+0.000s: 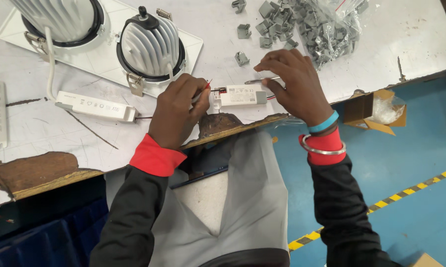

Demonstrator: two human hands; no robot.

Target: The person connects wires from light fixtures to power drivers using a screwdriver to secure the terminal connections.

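A small white driver box (239, 95) lies on the worn white table (361, 64) near its front edge. My left hand (177, 111) pinches thin red wires (206, 84) at the box's left end. My right hand (293, 84) rests over the box's right end and holds a thin metal tool (256, 80), maybe a screwdriver, its tip pointing left above the box. More wires come out under my right hand.
A white twin downlight fitting (109, 49) with two ribbed heat sinks lies at the back left, with a second long white driver (95, 105) beside it. Grey plastic clips (270, 24) and a clear bag of them (332, 24) lie behind. A cardboard box (376, 111) sits on the blue floor.
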